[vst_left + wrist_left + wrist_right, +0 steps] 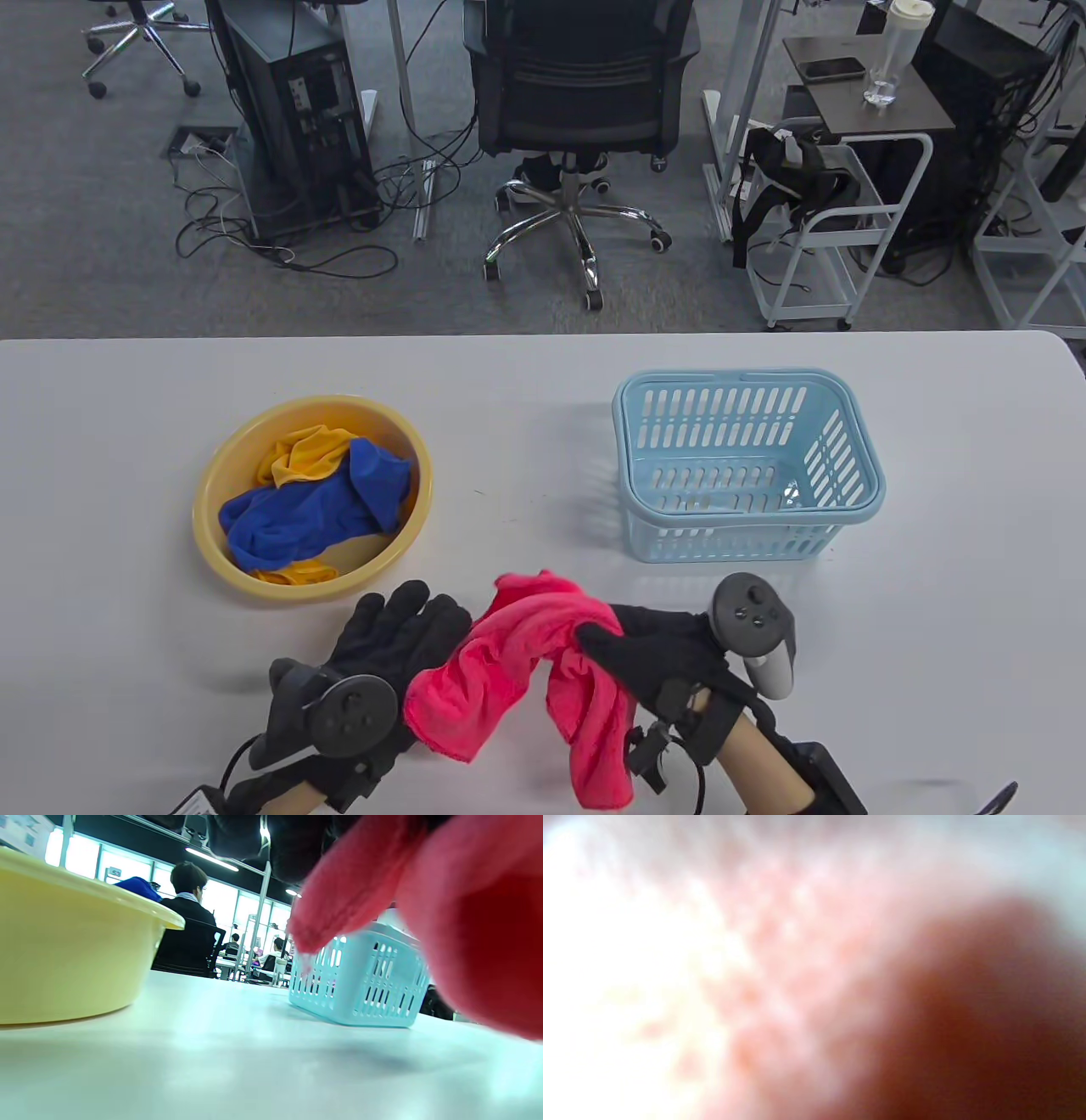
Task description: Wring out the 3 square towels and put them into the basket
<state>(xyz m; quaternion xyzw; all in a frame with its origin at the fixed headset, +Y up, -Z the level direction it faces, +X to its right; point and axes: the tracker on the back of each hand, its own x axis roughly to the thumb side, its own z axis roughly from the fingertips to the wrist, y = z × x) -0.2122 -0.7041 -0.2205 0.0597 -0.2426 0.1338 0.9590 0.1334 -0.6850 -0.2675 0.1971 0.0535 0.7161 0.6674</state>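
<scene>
A pink towel (501, 654) arches between my two hands at the table's front edge. My right hand (653, 654) grips its right part, and one end hangs down below the fist. My left hand (407, 628) lies against the towel's left end with its fingers nearly straight; its thumb is hidden under the cloth. A blue towel (314, 518) and a yellow towel (310, 450) lie bunched in the yellow basin (221, 475). The light blue basket (747, 382) stands at the right with no towel in it. In the right wrist view the pink towel (967, 1005) is a blur filling the frame.
In the left wrist view the basin (63, 942) stands close on the left, the basket (360, 984) is further right, and the pink towel (488, 942) hangs in from the top right. Behind the table are an office chair (577, 93), a computer tower and a white cart.
</scene>
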